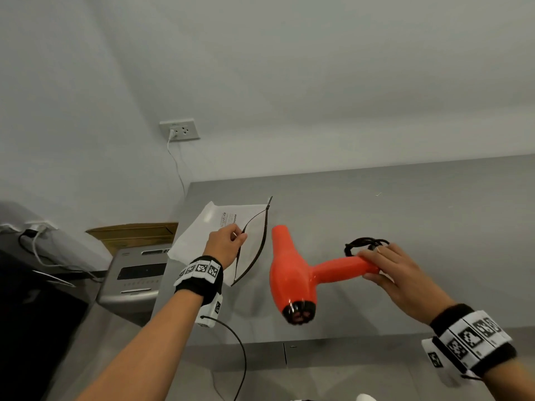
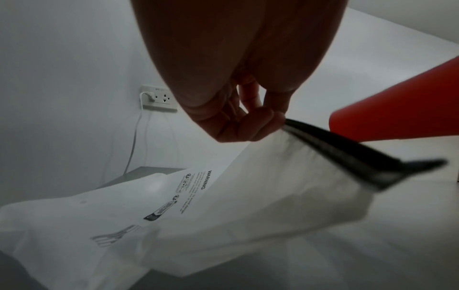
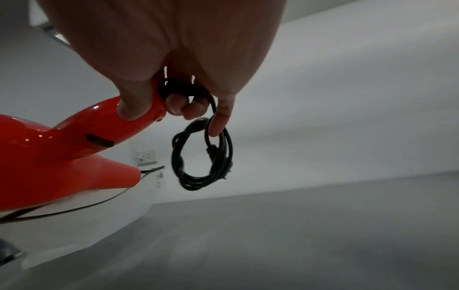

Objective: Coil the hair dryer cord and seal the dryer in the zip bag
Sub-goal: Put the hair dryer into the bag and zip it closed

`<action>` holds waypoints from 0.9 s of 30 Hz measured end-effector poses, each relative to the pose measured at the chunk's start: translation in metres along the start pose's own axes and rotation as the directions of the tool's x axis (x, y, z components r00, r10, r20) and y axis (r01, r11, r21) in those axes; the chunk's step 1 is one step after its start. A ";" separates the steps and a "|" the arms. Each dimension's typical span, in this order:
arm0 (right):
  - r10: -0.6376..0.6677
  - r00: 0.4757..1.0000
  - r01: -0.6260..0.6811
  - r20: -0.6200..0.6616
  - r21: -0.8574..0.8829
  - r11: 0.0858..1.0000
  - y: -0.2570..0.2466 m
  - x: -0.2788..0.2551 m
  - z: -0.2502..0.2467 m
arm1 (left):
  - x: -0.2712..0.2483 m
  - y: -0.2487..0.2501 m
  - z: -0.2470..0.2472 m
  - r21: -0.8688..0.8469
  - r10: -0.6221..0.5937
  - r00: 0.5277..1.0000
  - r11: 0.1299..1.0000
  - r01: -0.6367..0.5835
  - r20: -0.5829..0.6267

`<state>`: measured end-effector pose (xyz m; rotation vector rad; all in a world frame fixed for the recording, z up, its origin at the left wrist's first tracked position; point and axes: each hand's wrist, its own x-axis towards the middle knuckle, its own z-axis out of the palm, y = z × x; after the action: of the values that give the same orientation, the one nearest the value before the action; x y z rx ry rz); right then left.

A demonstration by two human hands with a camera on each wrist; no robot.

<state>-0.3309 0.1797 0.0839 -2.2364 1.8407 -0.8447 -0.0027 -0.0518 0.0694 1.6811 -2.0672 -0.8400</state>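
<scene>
1. The right hand [image 1: 396, 273] grips the handle end of the red hair dryer [image 1: 292, 273], held above the grey table [image 1: 405, 204]; its nozzle points toward the bag mouth, and its dark rear grille faces the camera.
2. The coiled black cord [image 3: 203, 153] hangs from the same hand, looped over 1 extended finger, as the right wrist view shows.
3. The left hand [image 1: 225, 244] pinches the upper lip of the white zip bag [image 1: 199, 227], lifting it so the mouth, edged by a dark zip strip [image 2: 347, 149], gapes open. The bag's far end lies on the table near its left edge, printed side up with a "WARNING" label.
4. Nothing stands between the nozzle and the bag mouth; the 2 are near but apart.
5. A wall socket [image 1: 180, 130] on the pale wall carries 1 white plug, its cable dropping behind the table.
6. Left of the table stand a grey machine [image 1: 136, 282] and a cardboard box [image 1: 136, 233].
7. A thin black cable [image 1: 237, 351] runs from the left wrist unit downward.
</scene>
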 end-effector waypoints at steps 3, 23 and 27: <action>-0.083 0.995 0.085 0.060 -0.035 0.996 -0.016 0.001 0.000 | -0.005 0.011 0.004 0.024 0.106 0.994 0.994 -0.106 0.023; 0.139 0.949 -0.225 -0.283 -0.297 0.928 -0.052 0.068 0.051 | -0.049 0.064 0.005 0.054 0.442 0.894 0.897 -0.439 -0.073; 0.170 0.932 -0.260 -0.320 -0.262 0.929 -0.049 0.069 0.043 | -0.039 0.044 -0.011 0.285 0.484 0.872 0.848 -0.447 -0.073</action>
<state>-0.2600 0.1171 0.0922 -2.0962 2.4530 -0.9519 -0.0203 -0.0111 0.1097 1.2073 -2.4136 -0.2897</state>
